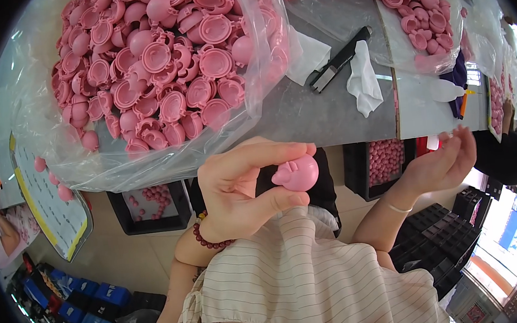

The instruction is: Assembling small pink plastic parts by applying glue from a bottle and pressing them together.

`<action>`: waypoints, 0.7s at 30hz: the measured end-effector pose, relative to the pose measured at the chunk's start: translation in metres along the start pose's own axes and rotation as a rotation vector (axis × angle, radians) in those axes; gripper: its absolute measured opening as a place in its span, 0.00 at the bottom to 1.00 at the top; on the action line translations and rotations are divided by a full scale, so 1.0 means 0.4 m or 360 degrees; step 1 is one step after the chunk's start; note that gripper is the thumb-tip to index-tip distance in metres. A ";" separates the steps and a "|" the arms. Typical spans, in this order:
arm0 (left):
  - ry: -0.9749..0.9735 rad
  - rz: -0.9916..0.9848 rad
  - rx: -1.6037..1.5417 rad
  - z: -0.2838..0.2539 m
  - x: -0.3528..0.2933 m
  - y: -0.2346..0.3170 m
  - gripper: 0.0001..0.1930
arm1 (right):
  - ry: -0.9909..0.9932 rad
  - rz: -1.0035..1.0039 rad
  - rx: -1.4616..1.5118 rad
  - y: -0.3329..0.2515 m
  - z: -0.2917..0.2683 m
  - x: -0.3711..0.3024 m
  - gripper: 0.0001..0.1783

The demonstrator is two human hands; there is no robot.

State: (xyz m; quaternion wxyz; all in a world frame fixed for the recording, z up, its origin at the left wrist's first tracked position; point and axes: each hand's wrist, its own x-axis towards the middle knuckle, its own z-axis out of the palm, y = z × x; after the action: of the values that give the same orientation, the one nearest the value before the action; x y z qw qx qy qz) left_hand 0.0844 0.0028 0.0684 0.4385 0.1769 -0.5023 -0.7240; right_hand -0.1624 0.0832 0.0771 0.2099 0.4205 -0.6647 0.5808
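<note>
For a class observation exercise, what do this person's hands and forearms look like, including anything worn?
The left hand has a dark red beaded bracelet with some yellow at its wrist; the right hand has a thin, pale band. Both are ungloved, and no sleeves cover the forearms.

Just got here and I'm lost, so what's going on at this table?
A person's left hand pinches a round pink piece by the near edge of the table. The right hand is raised, apparently empty. On the table, hollow pink shells lie heaped in clear plastic, with a black tool and a crumpled white cloth or tissue to their right.
</note>
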 end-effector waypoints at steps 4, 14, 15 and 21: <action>-0.0010 0.0108 0.0127 0.002 0.000 0.005 0.22 | 0.0138 0.0097 -0.0516 0.122 -0.027 0.061 0.23; -0.0252 0.0394 0.0680 -0.003 0.007 0.014 0.22 | -0.0279 0.0595 0.0005 0.123 0.011 0.091 0.20; -0.0257 0.0391 0.0687 -0.003 0.010 0.009 0.22 | -0.0275 0.0602 0.0008 0.088 0.025 0.081 0.20; -0.0071 -0.0329 -0.0368 0.013 -0.004 0.003 0.29 | -0.0425 0.0501 0.0931 -0.073 0.094 -0.017 0.23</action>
State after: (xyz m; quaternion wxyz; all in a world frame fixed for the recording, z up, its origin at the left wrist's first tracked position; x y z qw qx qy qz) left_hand 0.0823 0.0069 0.0715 0.3679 0.1598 -0.4042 -0.8220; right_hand -0.1272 0.0505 0.0803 -0.1002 0.4275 -0.5484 0.7116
